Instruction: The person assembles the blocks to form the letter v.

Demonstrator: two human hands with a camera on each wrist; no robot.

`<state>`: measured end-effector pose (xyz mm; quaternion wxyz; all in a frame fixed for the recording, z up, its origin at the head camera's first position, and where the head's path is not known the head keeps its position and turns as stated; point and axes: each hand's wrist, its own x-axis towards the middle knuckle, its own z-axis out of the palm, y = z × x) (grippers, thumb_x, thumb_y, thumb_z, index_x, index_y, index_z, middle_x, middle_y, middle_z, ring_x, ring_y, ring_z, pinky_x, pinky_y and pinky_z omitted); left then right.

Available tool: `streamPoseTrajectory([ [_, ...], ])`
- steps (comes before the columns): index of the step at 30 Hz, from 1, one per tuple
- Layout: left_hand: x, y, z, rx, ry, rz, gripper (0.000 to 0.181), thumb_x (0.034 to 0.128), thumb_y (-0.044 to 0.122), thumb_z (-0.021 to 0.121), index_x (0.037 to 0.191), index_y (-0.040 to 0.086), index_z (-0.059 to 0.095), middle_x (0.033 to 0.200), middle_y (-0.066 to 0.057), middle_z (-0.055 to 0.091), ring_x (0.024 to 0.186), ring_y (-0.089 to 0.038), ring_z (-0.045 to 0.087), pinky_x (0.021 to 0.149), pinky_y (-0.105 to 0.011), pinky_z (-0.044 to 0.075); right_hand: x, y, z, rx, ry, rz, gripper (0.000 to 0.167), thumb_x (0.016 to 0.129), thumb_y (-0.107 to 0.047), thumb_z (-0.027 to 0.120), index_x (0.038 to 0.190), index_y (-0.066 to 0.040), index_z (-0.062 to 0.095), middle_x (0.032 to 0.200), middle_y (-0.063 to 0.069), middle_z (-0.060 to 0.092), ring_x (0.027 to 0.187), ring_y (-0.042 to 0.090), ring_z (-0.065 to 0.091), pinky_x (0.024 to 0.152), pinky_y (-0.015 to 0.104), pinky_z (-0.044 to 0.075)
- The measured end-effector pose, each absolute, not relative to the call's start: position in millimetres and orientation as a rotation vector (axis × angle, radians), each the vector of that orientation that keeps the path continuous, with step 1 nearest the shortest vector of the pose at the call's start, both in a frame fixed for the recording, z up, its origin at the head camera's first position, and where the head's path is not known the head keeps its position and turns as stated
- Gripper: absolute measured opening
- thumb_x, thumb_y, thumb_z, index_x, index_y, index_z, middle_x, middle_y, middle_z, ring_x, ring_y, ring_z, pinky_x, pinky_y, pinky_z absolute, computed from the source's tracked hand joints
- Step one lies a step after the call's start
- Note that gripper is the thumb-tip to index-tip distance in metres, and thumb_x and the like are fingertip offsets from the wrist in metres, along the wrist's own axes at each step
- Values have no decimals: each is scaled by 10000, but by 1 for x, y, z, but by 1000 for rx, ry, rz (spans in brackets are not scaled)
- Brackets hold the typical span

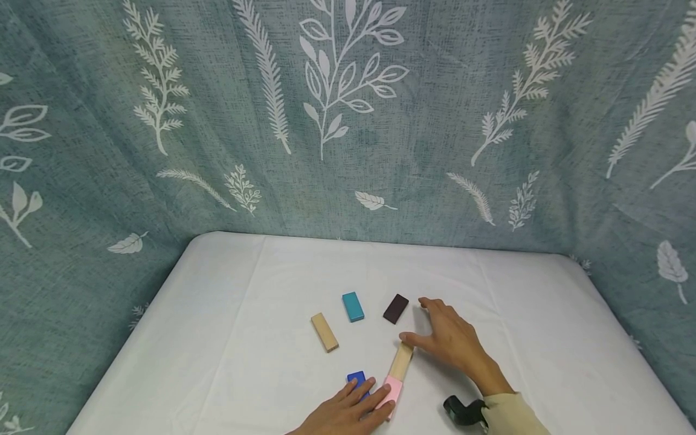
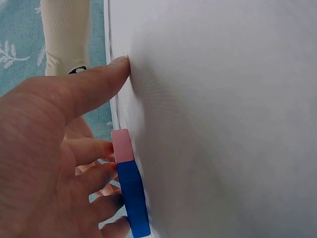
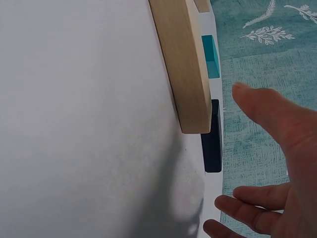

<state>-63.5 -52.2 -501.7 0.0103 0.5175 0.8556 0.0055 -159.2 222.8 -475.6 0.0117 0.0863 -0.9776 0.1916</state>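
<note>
My left hand (image 1: 345, 411) lies with spread fingers over a blue block (image 1: 356, 377) and a pink block (image 1: 394, 388). In the left wrist view its fingertips touch the edges of the pink block (image 2: 123, 145) and blue block (image 2: 132, 196), the thumb apart from both. My right hand (image 1: 455, 339) hovers with thumb and fingers apart, holding nothing. Its thumb is near the far end of a plain wooden block (image 1: 401, 362), which lies end to end with the pink one. A dark brown block (image 1: 396, 309) sits just left of the right fingertips.
A teal block (image 1: 353, 307) and a second plain wooden block (image 1: 324, 332) lie farther left on the white-covered table (image 1: 261, 374). A black device (image 1: 462, 411) is at the right wrist. A green leaf-patterned curtain (image 1: 424, 121) hangs behind the table.
</note>
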Motion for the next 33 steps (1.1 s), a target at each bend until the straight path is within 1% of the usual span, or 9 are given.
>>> streamPoseTrajectory([
  [10,-64,-52,-504,1630,2672,17,679,1055,600,297,1571,169,385,1628,-40,340,1464,-239,365,1131,-357,373,-166,223,-479,266,-3021,599,965,764,-660,776,1408,14,526,1336,243,583,1194,432,564,938,592,467],
  [18,-64,-52,-502,1655,2695,-4,661,1054,589,328,1562,172,402,1613,-39,369,1453,-235,384,1124,-345,379,-172,222,-482,235,-3035,587,976,758,-673,772,1410,6,519,1328,240,585,1188,443,559,942,600,454],
  [26,-64,-52,-501,1621,2663,28,679,1051,603,307,1571,173,386,1623,-39,349,1464,-240,365,1129,-356,374,-177,221,-486,214,-3051,568,1010,762,-725,727,1423,6,507,1344,235,578,1209,450,545,944,612,446],
  [33,-64,-51,-499,1586,2643,62,694,1049,615,290,1576,172,374,1628,-37,340,1474,-241,347,1135,-365,368,-180,218,-487,217,-3050,528,1014,762,-728,720,1422,12,509,1361,242,569,1228,457,532,967,628,424],
])
